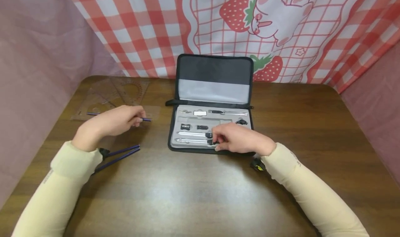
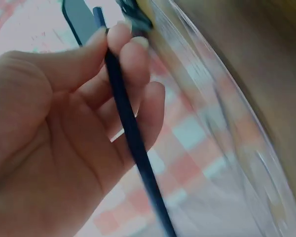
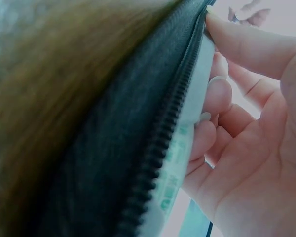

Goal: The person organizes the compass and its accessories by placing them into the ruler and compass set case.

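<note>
My left hand [image 1: 120,120] pinches a long dark blue pencil [image 2: 130,133] between thumb and fingertips; its blue end [image 1: 147,119] sticks out past the fingers. The black zip case [image 1: 215,69] lies open, its grey tray [image 1: 203,120] filled with drawing tools. My right hand [image 1: 235,138] reaches over the tray's front right part, fingers bent beside two silver compasses [image 1: 193,141]. In the right wrist view the thumb lies at the zip edge [image 3: 163,128] and the bent fingertips [image 3: 217,94] are just inside it. I cannot tell whether they grip anything.
Two more blue pencils [image 1: 120,155] lie beside the left cuff. Clear set squares and a protractor [image 1: 134,89] lie at the back left. The tray also holds a white eraser [image 1: 200,113] and a black sharpener [image 1: 185,127]. A checked cloth [image 1: 150,32] hangs behind the table.
</note>
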